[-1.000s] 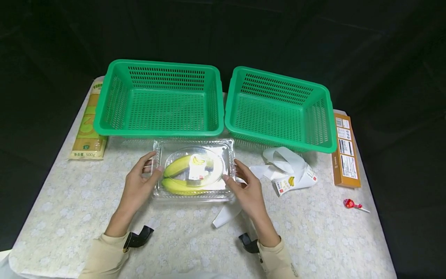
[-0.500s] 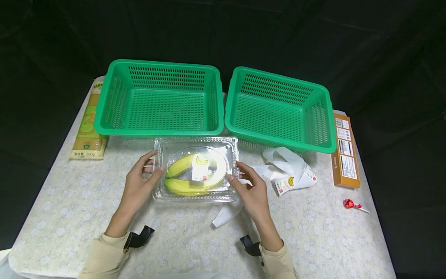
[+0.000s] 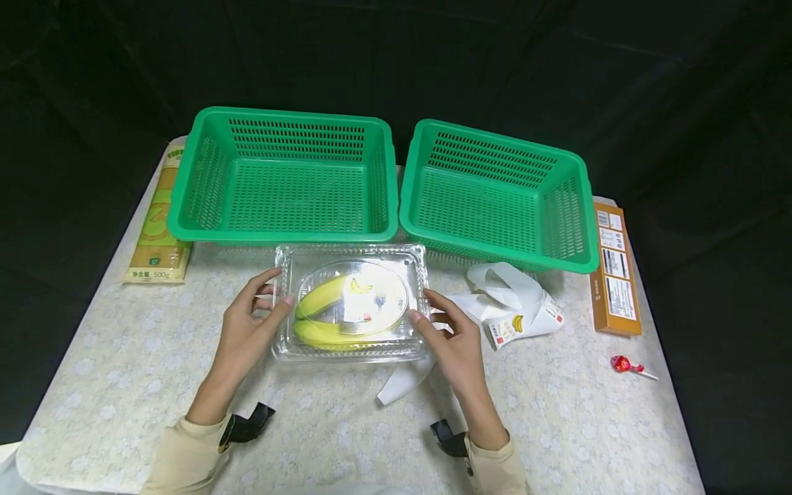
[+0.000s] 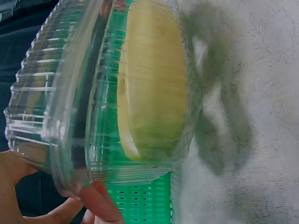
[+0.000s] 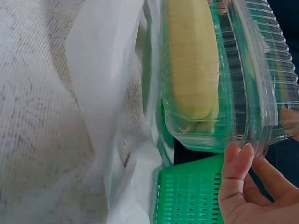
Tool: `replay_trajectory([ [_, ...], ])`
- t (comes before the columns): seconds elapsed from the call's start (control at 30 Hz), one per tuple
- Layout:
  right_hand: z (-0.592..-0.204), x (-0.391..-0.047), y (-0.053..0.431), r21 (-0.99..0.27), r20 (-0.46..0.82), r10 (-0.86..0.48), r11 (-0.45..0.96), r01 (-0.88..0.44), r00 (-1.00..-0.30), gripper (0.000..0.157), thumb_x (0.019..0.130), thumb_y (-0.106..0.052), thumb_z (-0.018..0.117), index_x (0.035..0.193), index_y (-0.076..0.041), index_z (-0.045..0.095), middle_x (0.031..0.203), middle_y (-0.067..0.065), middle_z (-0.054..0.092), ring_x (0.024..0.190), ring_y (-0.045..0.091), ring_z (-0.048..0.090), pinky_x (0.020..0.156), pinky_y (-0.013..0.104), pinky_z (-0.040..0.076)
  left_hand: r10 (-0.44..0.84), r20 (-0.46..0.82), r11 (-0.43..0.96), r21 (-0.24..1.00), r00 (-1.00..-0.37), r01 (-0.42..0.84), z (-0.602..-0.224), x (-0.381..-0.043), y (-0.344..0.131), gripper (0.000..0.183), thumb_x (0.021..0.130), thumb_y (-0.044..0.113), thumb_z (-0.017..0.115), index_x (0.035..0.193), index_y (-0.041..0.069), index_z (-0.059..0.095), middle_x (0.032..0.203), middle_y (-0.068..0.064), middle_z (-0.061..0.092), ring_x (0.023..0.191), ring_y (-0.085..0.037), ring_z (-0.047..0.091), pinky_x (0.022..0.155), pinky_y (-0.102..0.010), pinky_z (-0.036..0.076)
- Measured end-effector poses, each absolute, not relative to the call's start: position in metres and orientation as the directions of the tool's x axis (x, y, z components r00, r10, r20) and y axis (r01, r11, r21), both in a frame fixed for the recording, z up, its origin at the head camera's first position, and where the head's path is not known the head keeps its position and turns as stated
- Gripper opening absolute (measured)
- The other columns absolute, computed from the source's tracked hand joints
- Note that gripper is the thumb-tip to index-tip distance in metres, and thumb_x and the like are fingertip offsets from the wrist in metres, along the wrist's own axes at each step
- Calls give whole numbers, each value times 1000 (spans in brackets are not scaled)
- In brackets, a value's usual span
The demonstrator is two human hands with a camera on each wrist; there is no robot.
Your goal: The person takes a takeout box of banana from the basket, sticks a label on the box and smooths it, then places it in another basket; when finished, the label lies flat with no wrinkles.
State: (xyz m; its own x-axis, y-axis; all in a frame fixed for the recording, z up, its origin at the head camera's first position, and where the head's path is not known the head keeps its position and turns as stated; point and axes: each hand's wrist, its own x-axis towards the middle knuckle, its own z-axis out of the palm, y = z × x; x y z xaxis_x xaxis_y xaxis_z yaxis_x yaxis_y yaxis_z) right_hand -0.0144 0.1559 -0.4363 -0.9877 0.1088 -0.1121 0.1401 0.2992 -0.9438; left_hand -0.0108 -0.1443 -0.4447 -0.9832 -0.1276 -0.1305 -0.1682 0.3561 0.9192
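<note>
Near five o'clock from the left green basket [image 3: 281, 236], the clear box [image 3: 396, 272] of bananas [image 3: 331, 335] is being pinched by the fingers of the left hand [image 3: 249, 328] at nine o'clock and the right hand [image 3: 456, 342] at three, its long axis being spanned equally closely by both.

One tabletop [image 3: 105, 385] carries two green baskets [image 3: 297, 196] [image 3: 476, 210], one clear plastic container [image 3: 346, 254], two bananas [image 3: 323, 295] [image 3: 328, 336], one yellow-and-green packet [image 3: 159, 220], one orange box [image 3: 614, 275] and one red lollipop [image 3: 621, 364]. One label [image 3: 357, 309] shows on the container. White strip [image 3: 526, 302] amounts to at least one length; whether its parts join is hidden. Two grips count, one left [image 3: 247, 326], one right [image 3: 456, 337], plus two sleeves [image 3: 188, 454] [image 3: 495, 465] and two black wrist pieces [image 3: 247, 424] [image 3: 449, 440].
</note>
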Motion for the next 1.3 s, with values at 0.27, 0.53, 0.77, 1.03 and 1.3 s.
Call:
replay_trajectory([
  [0.27,-425,-13,162,-950,-81,105,292,108,-991,40,91,-19,76,130,-20,67,125,4,67,97,11,62,68,19,46,-121,-80,274,955,-989,-111,-436,-9,-141,49,99,27,64,146,19,51,121,-11,57,81,0,59,57,-25,53],
  [0.53,-417,-13,166,-971,-69,84,223,86,-994,41,92,-11,72,132,-14,65,129,4,66,104,8,63,75,18,50,-122,-32,207,977,-992,-57,-431,-10,-138,49,100,18,61,148,20,49,123,-7,56,87,0,58,58,-24,54],
  [0.77,-416,-12,167,-977,-71,78,193,85,-994,41,93,-8,70,133,-13,64,131,4,65,107,8,62,79,19,51,-118,-24,196,979,-993,-47,-432,-11,-138,48,101,17,60,148,19,48,124,-7,57,88,-1,58,61,-23,54],
  [1.03,-411,-12,170,-984,-45,87,169,59,-995,39,93,-6,70,131,-11,65,128,3,67,106,9,64,82,19,53,-95,-31,204,978,-995,-50,-430,-12,-138,47,102,20,59,148,19,49,127,-9,56,90,0,59,66,-26,57],
  [1.3,-403,-7,176,-992,-15,102,125,28,-995,35,93,-1,68,127,-1,65,119,-4,68,102,10,64,78,18,54,-79,-23,164,986,-997,-36,-424,-11,-136,46,102,18,60,147,18,50,126,-6,56,89,-1,60,66,-24,56],
])
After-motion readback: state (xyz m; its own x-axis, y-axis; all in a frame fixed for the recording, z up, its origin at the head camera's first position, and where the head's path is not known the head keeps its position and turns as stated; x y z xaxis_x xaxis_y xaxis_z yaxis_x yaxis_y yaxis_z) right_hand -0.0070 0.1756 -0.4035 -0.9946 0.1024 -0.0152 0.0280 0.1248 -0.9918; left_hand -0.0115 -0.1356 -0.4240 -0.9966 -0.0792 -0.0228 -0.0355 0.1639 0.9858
